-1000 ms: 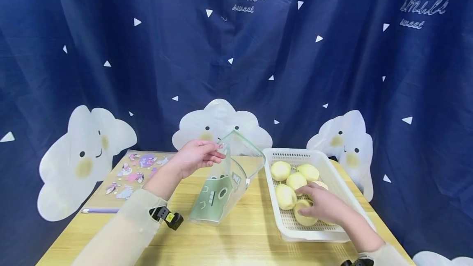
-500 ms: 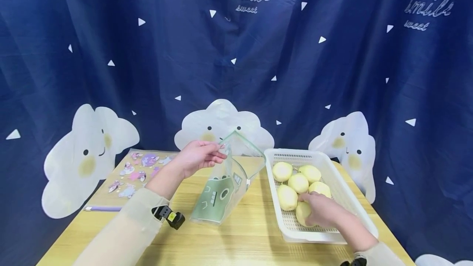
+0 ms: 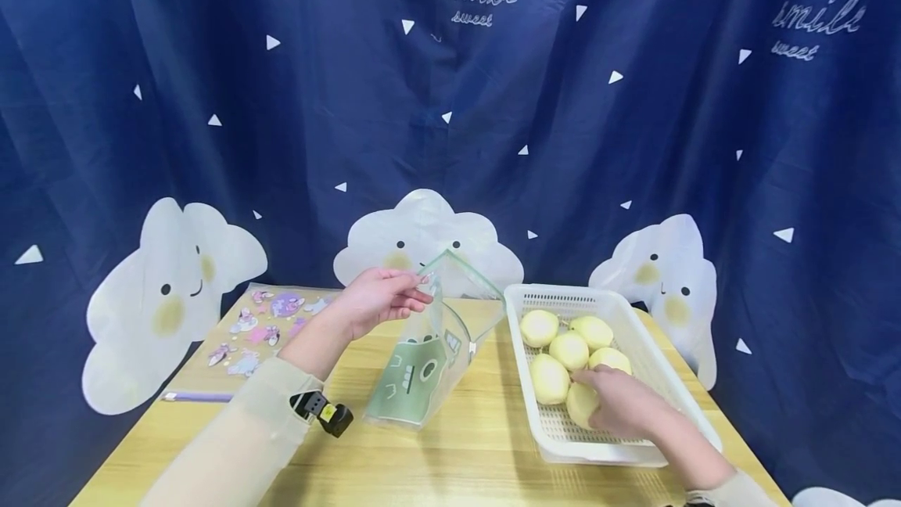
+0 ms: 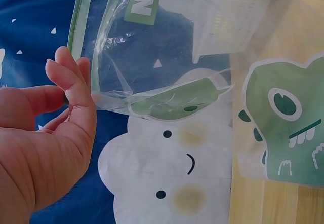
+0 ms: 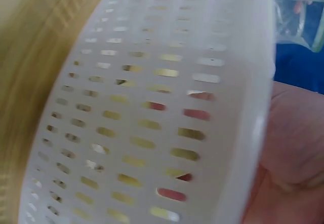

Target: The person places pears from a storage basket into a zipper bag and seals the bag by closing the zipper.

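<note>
Right hand [image 3: 626, 404], reaching in a second ago, now curls round the front pear [image 3: 580, 407], low in the basket [image 3: 598, 454], a hold that seems to secure it; left hand [image 3: 380, 300] pinches the edge of the gaping bag [image 3: 408, 386], left of the basket; only the right wrist view shows the slotted wall [image 5: 228, 148], yellow and fingers [image 5: 172, 194] glimpsed through it.
</note>
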`<state>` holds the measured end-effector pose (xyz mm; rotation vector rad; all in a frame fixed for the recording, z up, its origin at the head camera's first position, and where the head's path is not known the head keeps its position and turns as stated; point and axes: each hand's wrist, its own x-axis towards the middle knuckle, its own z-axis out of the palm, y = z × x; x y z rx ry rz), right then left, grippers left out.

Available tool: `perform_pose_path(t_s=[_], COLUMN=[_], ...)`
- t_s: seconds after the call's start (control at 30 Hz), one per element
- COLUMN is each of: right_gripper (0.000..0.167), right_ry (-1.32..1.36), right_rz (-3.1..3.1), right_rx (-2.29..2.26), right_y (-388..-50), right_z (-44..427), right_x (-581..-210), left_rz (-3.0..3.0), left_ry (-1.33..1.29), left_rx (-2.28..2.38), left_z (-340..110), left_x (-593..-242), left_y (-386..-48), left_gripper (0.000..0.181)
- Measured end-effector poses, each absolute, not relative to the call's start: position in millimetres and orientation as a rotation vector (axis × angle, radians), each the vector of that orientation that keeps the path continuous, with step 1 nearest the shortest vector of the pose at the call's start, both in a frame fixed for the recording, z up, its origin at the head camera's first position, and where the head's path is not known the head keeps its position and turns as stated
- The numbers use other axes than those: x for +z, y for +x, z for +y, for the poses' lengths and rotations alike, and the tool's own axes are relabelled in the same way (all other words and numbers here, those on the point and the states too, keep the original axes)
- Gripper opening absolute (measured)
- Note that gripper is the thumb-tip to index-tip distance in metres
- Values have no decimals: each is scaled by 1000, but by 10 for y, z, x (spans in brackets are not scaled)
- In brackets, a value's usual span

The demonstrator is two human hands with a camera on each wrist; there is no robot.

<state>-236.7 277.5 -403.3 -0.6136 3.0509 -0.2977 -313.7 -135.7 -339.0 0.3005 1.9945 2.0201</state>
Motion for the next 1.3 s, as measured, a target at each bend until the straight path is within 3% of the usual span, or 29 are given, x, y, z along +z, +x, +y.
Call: perform_pose_path(t_s=[0.57,1.3], right_gripper=[71,68], right_ry=[-721,-948], right_rz=[3436,3560], right_rx=[-776,-1259], right_y=[-2422,-2594], right_z=[2591,1993], right_x=[-3940,-3348], left_rz=[2001,1990], left_ry=[293,290], left_rx=[2013,2034], left_z=[-1359,-1375], left_x=[-3399,-3411], left_y=[-3126,-3133], left_gripper=[41,43])
